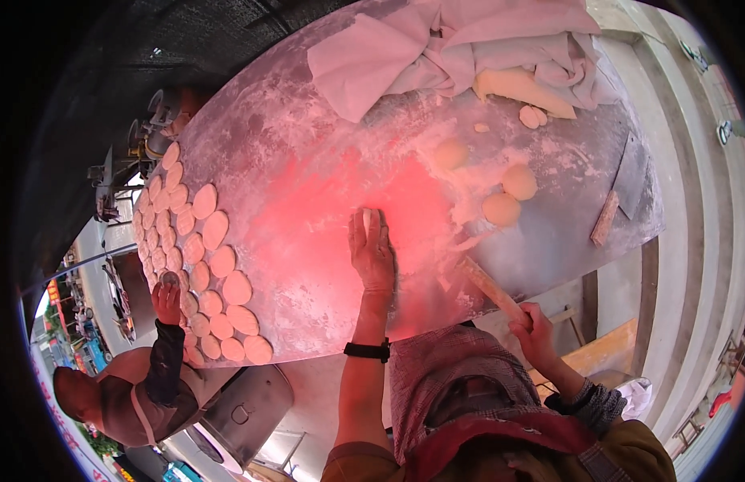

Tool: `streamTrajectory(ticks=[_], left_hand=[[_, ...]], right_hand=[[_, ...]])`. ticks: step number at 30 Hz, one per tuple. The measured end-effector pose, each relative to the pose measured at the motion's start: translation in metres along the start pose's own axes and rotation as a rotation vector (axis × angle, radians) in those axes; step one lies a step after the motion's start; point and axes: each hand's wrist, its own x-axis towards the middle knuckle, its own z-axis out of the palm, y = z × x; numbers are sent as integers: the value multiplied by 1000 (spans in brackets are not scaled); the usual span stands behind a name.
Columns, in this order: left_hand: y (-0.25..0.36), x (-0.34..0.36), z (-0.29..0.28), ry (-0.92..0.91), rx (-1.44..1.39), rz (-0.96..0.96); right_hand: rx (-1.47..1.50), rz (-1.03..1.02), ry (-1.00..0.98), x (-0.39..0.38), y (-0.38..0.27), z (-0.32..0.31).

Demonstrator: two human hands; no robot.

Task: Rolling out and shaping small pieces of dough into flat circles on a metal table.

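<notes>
Faces a broad floured table (308, 309), crowded at the left with flat dough rounds (237, 287). Rests the left hand (372, 255) mid-table, palm down; cannot tell of any grip beneath. Grips a wooden rolling pin (495, 290) in the right hand (536, 333) at the near edge, near two touching dough balls (501, 210).

A crumpled cloth (485, 40) lies across the far edge of the table (541, 253); a cleaver (628, 173) with a wooden handle rests flat near the right end. Pale steps (678, 241) curve along the right side. At lower left, a co-worker (131, 402) in dark sleeves is near a grey box (248, 414). Black sheeting (147, 48) fills the upper left.
</notes>
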Motion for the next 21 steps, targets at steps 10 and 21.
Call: streamTrajectory(ticks=[10, 21], left_hand=[[-53, -4, -46, -84, -17, -118], [-62, -5, -75, -66, -101, -288]], right_hand=[[-33, -203, -132, 39, -45, 23], [-169, -488, -162, 138, -122, 125]])
